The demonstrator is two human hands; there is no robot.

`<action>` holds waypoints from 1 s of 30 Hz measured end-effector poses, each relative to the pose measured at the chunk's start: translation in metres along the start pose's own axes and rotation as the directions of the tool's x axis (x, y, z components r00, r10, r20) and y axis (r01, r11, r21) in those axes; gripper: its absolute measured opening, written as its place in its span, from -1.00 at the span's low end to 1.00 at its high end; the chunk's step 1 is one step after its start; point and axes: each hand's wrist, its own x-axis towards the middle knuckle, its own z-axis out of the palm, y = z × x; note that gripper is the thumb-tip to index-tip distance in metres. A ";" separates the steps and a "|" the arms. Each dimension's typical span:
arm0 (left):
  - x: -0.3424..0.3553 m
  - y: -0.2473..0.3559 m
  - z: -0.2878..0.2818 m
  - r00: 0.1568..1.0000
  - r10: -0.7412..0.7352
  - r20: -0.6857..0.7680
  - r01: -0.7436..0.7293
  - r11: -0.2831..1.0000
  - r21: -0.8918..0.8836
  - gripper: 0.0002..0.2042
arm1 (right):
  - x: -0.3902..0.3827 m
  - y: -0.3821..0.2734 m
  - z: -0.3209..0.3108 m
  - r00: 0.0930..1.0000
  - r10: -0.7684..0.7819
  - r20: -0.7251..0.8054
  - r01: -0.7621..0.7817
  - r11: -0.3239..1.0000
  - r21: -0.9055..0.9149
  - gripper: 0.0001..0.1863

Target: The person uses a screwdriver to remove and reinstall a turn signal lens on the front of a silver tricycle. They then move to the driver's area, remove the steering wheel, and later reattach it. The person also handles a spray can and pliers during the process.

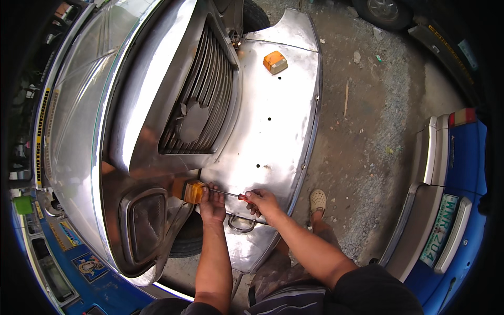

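My left hand is closed at the side of an amber lamp mounted low on the shiny steel front of a vehicle, its fingertips by the screwdriver's shaft. My right hand grips the red handle of a screwdriver, whose thin shaft runs leftward to the lamp; the tip is hidden among my left fingers. Below them, a curved metal handle sits on the broad steel bumper plate. A second amber lamp lies loose on the plate's far part, near small dark holes.
The slatted grille and a steel-framed recess are at left. A blue vehicle stands at right, another blue one at lower left. Gravelly ground lies beside the bumper, under my sandalled foot. A dark tyre shows below the lamp.
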 end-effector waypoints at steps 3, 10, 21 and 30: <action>-0.006 0.002 -0.003 0.999 -0.016 0.052 0.015 1.000 0.005 -0.67 | 0.007 0.005 -0.006 0.968 -0.250 0.004 0.250 0.965 -0.084 -0.62; -0.011 0.005 -0.007 0.999 -0.012 0.049 0.012 1.000 -0.004 -0.69 | 0.001 0.009 0.001 0.995 -0.098 -0.023 0.100 0.988 0.121 -0.72; -0.028 0.009 0.006 0.956 0.035 -0.292 0.020 0.983 0.183 -0.55 | -0.009 0.022 0.007 0.942 -0.328 -0.068 0.310 0.930 -0.196 -0.66; -0.027 0.000 0.007 0.884 0.419 -0.209 -0.358 0.892 0.275 -0.54 | -0.012 0.012 0.004 0.852 -0.506 0.133 0.485 0.670 -0.561 -0.70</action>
